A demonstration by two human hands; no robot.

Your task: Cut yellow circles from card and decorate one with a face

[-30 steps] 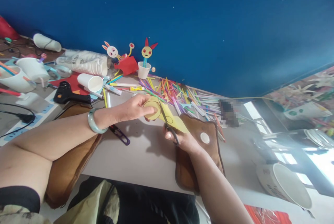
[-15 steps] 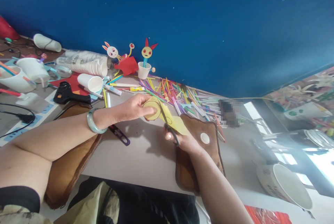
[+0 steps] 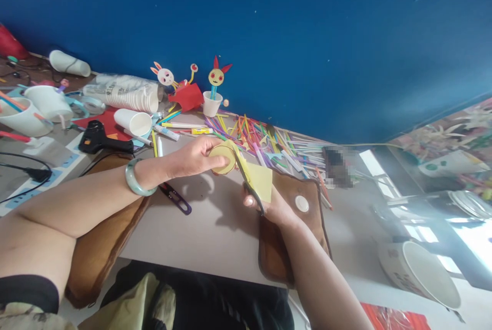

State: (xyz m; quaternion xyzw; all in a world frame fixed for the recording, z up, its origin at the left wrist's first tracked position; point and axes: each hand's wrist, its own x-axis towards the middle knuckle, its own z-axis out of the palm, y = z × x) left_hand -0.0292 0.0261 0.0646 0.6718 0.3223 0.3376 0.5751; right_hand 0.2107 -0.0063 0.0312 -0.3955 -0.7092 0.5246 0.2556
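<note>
Between thumb and fingers, my left hand (image 3: pixel 198 158) pinches a sheet of yellow paper (image 3: pixel 262 180), where a dark round outline shows beside the thumb. My right hand (image 3: pixel 267 206) is closed on the dark handles of a pair of scissors (image 3: pixel 250 192). Their blades lie along the paper, just right of the outlined circle, and part of them is hidden by the sheet. Both hands are above the table. Below my left wrist lies a purple-handled tool (image 3: pixel 177 198) with a long slot.
Brown cushions (image 3: pixel 295 238) lie under both forearms. A black glue gun (image 3: pixel 102 138), a paper cup (image 3: pixel 134 122) and stacked cups (image 3: pixel 123 94) are at left. Coloured sticks and pens (image 3: pixel 253 135) run along the blue wall. A rabbit-faced figure (image 3: pixel 216 78) stands behind; a white bowl (image 3: pixel 423 273) sits right.
The yellow paper has turned in my left hand, and its free part beyond the scissors has swung to a more upright position. My right hand has barely moved.
</note>
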